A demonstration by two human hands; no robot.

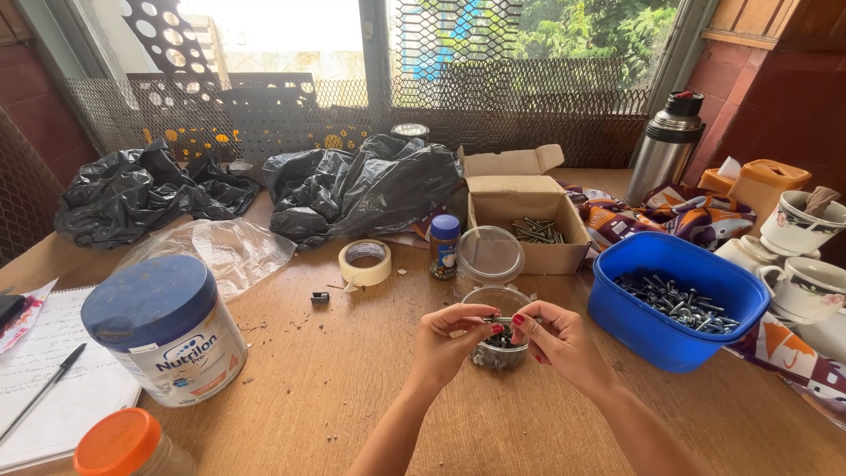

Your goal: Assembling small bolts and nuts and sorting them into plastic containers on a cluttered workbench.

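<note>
My left hand (448,342) and my right hand (559,339) meet over a small clear plastic cup (499,355) that holds dark metal bits. Between the fingertips of both hands I pinch a small metal bolt (505,319), held level just above the cup. My fingernails are painted red. Both forearms reach in from the bottom edge of the view. The cup stands on the wooden table (352,388), close in front of me.
A blue tub (674,304) of bolts sits to the right, an open cardboard box (526,219) with bolts behind. A clear lid (490,256), small blue-capped jar (444,246), tape roll (365,263), large tin (167,330), black bags (361,185), thermos (667,145) and cups (806,256) surround them.
</note>
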